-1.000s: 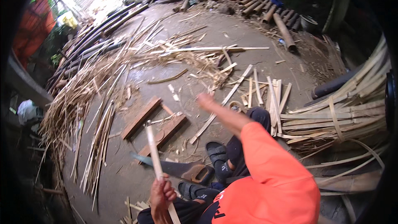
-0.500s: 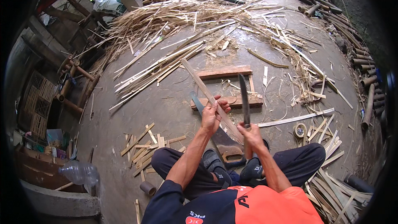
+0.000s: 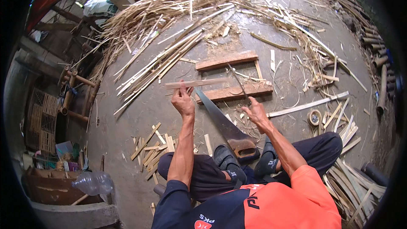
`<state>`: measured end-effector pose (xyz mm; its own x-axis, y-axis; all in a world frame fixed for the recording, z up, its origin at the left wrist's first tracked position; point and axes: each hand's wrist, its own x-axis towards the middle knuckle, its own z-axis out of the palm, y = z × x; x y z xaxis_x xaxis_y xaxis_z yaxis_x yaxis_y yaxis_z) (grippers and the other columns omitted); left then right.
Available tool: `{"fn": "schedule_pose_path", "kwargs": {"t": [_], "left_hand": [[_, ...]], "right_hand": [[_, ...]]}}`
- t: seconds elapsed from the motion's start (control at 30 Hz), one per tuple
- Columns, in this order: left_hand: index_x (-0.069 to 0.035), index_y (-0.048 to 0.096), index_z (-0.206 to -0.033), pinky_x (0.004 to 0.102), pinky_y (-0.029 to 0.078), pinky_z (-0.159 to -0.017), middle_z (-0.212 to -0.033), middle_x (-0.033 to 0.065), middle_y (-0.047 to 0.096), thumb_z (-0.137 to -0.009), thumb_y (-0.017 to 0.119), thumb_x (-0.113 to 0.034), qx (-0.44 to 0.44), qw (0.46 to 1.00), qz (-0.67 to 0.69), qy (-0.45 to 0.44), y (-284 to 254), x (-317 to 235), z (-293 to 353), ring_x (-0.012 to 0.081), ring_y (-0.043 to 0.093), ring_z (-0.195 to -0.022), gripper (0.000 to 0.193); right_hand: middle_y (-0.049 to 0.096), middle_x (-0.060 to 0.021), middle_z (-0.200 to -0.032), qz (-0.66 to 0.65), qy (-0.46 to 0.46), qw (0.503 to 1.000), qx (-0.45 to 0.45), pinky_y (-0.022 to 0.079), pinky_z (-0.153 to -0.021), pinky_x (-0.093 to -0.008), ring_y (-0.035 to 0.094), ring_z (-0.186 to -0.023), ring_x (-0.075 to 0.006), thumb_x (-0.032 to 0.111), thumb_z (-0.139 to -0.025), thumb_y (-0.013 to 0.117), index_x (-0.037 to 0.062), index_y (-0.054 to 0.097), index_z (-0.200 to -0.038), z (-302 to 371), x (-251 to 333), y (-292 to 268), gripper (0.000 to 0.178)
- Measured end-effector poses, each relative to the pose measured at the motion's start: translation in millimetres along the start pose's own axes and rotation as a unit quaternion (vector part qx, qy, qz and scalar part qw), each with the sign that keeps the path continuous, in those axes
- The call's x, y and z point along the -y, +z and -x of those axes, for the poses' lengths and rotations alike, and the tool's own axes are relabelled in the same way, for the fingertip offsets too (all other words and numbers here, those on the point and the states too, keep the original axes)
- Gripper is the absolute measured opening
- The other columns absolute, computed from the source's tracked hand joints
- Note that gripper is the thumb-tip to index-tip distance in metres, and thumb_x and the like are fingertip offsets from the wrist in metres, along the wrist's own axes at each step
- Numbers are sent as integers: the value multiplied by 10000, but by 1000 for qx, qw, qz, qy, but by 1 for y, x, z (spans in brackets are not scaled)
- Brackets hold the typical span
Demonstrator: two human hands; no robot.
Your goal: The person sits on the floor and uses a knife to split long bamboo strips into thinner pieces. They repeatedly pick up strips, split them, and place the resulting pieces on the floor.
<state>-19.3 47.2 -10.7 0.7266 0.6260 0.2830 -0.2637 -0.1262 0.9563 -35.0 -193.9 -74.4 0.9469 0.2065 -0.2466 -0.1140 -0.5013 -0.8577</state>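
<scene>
My left hand (image 3: 183, 103) is closed around a flat, pale brown wooden slat (image 3: 196, 83), which lies nearly level and is blurred by motion. In my right hand (image 3: 256, 113) is a long dark-bladed knife (image 3: 238, 79), tilted with its tip up and to the left, over a low wooden frame (image 3: 233, 92). Its handle is mostly hidden in my fingers. The slat's right end comes close to the blade, but I cannot tell whether they touch. Between my feet a handsaw (image 3: 224, 124) rests with its wooden handle towards me and its blade pointing away.
Long split strips (image 3: 167, 61) lie beyond the frame at left, before a large heap of shavings (image 3: 144, 21). Short cut pieces (image 3: 150, 152) are piled by my left knee. A tape roll (image 3: 314, 118) sits at right near more strips (image 3: 345, 129). A clear plastic bottle (image 3: 94, 182) stands out at lower left.
The slat has swung from a steep slant to nearly level as my left hand moved left. My right hand has lifted slightly away from me, and the knife now leans left.
</scene>
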Motion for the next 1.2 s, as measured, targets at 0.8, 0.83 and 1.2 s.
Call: {"fn": "schedule_pose_path", "kwargs": {"t": [0.8, 0.83, 1.2], "left_hand": [[41, 538, -926, 319, 564, -720, -855, 87, 568, -912, 460, -116, 56, 991, -117, 32, -8, 19, 37, 155, 590, -764, 176], [38, 539, -931, 319, 563, -721, -857, 84, 568, -912, 460, -115, 45, 992, -118, 25, -12, 24, 41, 154, 591, -765, 173], [55, 607, -914, 267, 513, -613, -721, 69, 614, -883, 522, -118, 5, 981, -172, 93, -8, 19, 39, 120, 596, -670, 196]], "right_hand": [[581, -284, -811, 49, -21, 998, 46, 467, -658, -485, 584, -764, -417, 236, -874, 420, 108, 364, -1278, -11, -78, 78, 427], [580, -289, -824, 62, -69, 995, 37, 466, -668, -485, 583, -774, -420, 238, -870, 417, 101, 368, -1275, -9, -77, 76, 431], [571, -309, -855, 96, 15, 994, 42, 444, -734, -483, 559, -825, -459, 259, -837, 450, 65, 421, -1246, 7, -109, 66, 454]]}}
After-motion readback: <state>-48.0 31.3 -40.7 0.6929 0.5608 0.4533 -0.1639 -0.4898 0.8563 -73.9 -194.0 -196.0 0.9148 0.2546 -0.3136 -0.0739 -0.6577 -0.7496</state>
